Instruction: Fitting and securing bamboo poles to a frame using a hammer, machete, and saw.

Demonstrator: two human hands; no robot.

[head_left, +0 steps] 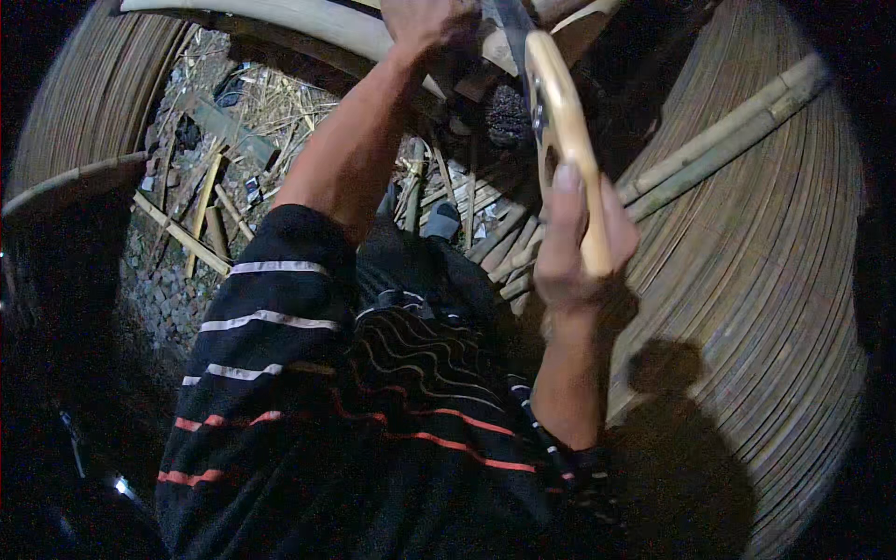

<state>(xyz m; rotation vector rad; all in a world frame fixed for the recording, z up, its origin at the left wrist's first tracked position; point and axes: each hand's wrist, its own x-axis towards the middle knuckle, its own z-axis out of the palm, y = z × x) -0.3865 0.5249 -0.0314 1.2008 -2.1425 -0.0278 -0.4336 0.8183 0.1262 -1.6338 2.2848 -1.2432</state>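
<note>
My right hand (583, 233) is closed around the pale wooden handle (563, 98) of a handsaw. Its dark metal blade (511, 23) runs up past the top edge, beside the pale end of a piece of bamboo (499, 49). At the top, my left hand (425, 21) is closed on bamboo next to the blade; the picture's edge and shadow hide part of its fingers. Left of that hand, a thick pale bamboo pole (308, 17) stretches across the top.
Curved stacks of thin bamboo strips stand at the right (747, 280) and far left (93, 103). Two bamboo poles (728, 131) lean across the right stack. Below lie gravel (168, 299), straw (280, 98) and cut bamboo pieces (210, 219), near my foot (441, 222).
</note>
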